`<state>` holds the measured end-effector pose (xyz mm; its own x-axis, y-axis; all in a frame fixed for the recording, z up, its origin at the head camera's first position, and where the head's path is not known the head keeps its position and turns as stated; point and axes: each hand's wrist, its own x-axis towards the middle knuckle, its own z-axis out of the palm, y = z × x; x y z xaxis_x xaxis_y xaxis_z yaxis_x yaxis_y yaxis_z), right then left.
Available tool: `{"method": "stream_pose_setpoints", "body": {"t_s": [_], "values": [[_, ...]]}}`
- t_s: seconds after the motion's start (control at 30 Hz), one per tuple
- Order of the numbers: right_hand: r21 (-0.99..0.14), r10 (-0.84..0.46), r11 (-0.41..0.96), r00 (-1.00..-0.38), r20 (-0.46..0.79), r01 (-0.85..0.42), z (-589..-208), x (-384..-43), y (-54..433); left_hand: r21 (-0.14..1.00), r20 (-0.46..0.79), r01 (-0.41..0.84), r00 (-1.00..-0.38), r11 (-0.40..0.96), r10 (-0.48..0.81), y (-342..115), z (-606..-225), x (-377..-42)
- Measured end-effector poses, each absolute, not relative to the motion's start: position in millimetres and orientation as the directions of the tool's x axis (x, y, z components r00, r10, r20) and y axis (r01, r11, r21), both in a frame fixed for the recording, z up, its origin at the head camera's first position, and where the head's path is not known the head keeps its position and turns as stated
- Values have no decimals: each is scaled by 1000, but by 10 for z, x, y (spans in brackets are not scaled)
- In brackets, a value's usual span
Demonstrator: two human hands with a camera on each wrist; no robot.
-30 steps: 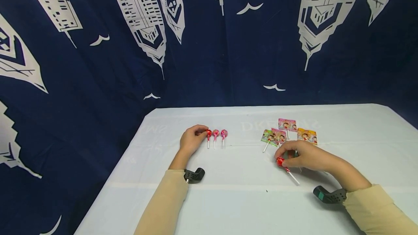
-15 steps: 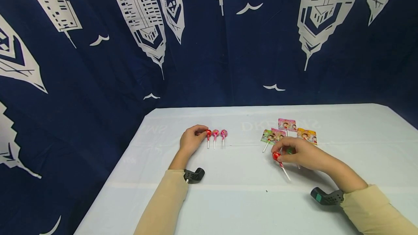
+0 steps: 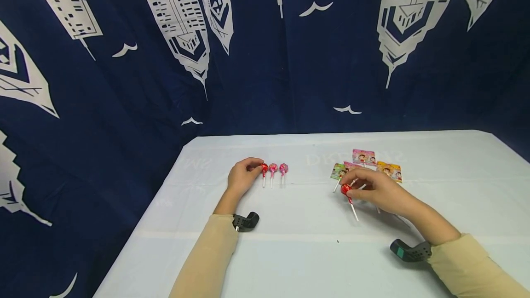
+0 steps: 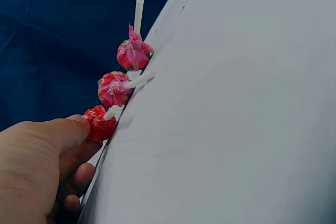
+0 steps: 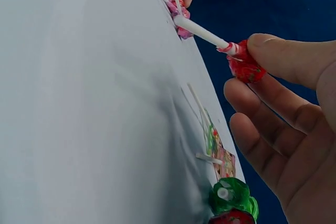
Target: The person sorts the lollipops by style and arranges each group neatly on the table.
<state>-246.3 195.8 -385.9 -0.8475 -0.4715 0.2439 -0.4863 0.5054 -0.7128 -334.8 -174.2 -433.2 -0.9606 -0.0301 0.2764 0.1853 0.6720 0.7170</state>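
Observation:
My left hand [image 3: 241, 179] rests at the left of a short row on the table, its thumb and finger pinching the red head of a wrapped lollipop [image 4: 100, 124]. Two pink lollipops [image 3: 273, 168] lie beside that one, sticks toward me. Over on the right, my right hand [image 3: 383, 192] holds another red lollipop [image 5: 245, 66] by its head between thumb and fingertips. This lollipop is raised off the table, its stick slanting down toward me in the head view. Under the right hand, a green lollipop [image 5: 231, 195] and a dark red one [image 5: 233, 217] show in the right wrist view.
Beyond the right hand lie several flat printed packets with sticks: a green packet [image 3: 338, 170], a pink packet [image 3: 364, 157] and an orange packet [image 3: 390, 171]. A white cloth covers the table [image 3: 290, 261]. Behind it hangs a navy curtain [image 3: 265, 82].
My right hand has moved left and a little farther from me, carrying the red lollipop, whose stick has swung more upright in view. My left hand has stayed put.

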Motion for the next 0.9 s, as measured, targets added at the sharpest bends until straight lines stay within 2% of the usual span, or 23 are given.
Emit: {"method": "stream_pose_setpoints", "body": {"t_s": [0.17, 0.9], "values": [[-716, -440, 507, -858, 265, -480, -3874, -2453, 1901, 718, 276, 183, -960, 671, -33, -1742, -4337, -3351], [-725, -393, 556, -897, 202, -406, -3812, -2564, 1694, 723, 268, 177, -963, 668, -34, -1735, -4325, -3357]]}}
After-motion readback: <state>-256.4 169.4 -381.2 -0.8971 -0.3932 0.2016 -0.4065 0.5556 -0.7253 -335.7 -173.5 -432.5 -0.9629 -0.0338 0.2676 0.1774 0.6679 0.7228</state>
